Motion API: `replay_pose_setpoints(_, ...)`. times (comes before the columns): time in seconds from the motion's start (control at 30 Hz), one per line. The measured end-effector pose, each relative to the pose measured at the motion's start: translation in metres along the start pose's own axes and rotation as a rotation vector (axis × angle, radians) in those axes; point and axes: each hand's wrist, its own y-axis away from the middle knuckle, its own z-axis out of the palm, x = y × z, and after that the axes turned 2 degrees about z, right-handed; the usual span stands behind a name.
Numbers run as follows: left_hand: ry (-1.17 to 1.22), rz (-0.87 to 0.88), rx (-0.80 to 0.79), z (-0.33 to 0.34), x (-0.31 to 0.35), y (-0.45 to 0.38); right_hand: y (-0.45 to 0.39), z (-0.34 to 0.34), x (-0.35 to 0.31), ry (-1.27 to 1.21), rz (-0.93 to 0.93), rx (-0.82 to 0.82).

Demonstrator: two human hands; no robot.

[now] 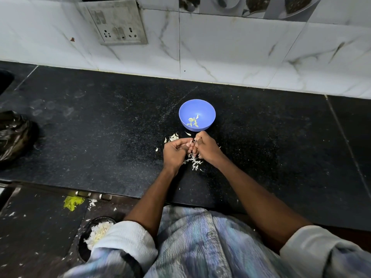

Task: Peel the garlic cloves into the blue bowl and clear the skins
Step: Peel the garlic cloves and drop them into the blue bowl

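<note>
A blue bowl [206, 109] stands on the black counter with several small peeled garlic cloves [193, 121] at its bottom. Just in front of it my left hand [175, 152] and my right hand [206, 147] meet, fingertips pinched together on a small garlic clove [192, 140] that is mostly hidden by the fingers. White garlic skins lie in a loose pile [194, 161] under my hands, and more skins [173, 137] are scattered to the left of the bowl.
A black plastic bag [14, 135] lies at the counter's left edge. On the floor below stand a dark bin holding skins [96, 233] and a yellow scrap [72, 202]. A tiled wall with a socket plate [118, 23] backs the counter.
</note>
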Motion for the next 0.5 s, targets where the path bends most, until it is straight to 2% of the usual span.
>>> replay_pose_setpoints(0.17, -0.002, -0.002, 0.117, -0.0013, 0.0005, 0.0017, -0.0011, -0.0013, 0.0032, -0.105, 0.014, 0.011)
replay_pose_setpoints(0.3, -0.058, 0.04, 0.184, -0.001, 0.0045, 0.0036, -0.0038, -0.0011, 0.0087, -0.067, -0.011, 0.128)
replay_pose_setpoints(0.5, -0.194, 0.122, 0.201, 0.0006, 0.007, 0.0046, -0.0023, -0.0006, 0.002, -0.171, 0.055, 0.071)
